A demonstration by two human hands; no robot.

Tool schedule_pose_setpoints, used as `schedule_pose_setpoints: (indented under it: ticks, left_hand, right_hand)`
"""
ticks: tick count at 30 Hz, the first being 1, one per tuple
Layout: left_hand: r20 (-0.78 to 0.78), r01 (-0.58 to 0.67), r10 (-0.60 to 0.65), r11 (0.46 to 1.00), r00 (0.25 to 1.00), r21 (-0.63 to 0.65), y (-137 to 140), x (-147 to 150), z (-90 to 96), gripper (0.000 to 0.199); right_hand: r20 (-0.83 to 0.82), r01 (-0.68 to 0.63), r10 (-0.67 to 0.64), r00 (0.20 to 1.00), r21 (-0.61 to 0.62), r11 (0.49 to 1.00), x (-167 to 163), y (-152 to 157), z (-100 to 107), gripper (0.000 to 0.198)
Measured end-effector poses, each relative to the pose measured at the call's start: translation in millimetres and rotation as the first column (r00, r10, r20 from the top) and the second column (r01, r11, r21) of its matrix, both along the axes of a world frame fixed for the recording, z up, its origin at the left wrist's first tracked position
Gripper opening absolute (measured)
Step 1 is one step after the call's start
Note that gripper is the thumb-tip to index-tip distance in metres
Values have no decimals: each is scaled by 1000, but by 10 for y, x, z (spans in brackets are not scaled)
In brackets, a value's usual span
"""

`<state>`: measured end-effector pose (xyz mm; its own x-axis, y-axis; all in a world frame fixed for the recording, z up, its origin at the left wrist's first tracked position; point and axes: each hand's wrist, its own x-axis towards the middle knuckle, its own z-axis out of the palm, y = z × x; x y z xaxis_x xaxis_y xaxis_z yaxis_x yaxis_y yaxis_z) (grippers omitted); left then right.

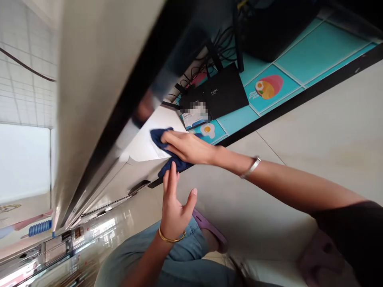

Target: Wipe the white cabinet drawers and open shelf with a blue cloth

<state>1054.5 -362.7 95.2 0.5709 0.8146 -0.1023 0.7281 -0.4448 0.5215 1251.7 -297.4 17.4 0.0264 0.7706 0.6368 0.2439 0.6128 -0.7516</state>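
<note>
My right hand, with a silver bangle at the wrist, presses a dark blue cloth onto a white flat-topped unit. Its fingers are closed on the bunched fabric, and part of the cloth hangs past the near edge. Just below that hanging part is my left hand, wearing a gold bangle. Its fingers are stretched out and the thumb stands apart; the fingertips come close to the cloth, though I cannot tell if they touch it. Beside the white top lies a black router with a pale label card.
A teal patterned mat covers the dark-edged shelf. Tangled black cables lie behind the router. A large dark-edged panel slants close on the left. A purple slipper is on the tiled floor below.
</note>
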Motion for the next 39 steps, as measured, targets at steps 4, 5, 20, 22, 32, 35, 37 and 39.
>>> schedule_pose_setpoints:
  ticks: [4,5,20,22,32,35,37,39]
  left_hand:
    - [101,2,0,1000,995,-23,19,18,2,79]
    - [114,6,-1,999,993,-46,25,18,-1,78]
    - [318,-55,100,988,943,-146,-6,161,-40,68]
    - [340,-78,124,986,932,-145,-16,171,-41,66]
    - [329,-200,283,943,901,-265,-80,255,-57,48]
    - [299,-226,332,913,894,-338,-126,251,-61,46]
    - [265,-206,320,901,910,-382,-169,204,-45,47]
    - [243,-142,251,909,937,-392,-209,121,-26,51]
  right_hand:
    - [52,6,-7,999,27,1000,39,45,63,14]
    - [60,-10,8,998,24,1000,34,-1,44,14]
    - [59,18,-18,998,-4,1000,40,-60,58,13]
    - [67,11,-12,998,10,1000,31,-74,68,11]
    - [-46,-86,83,995,-56,995,5,-308,-55,12]
    - [-71,-126,121,990,-68,990,-25,-382,-110,9]
    - [-76,-142,137,988,-69,987,-51,-436,-157,9]
    - [-86,-142,136,987,-66,988,-71,-455,-193,9]
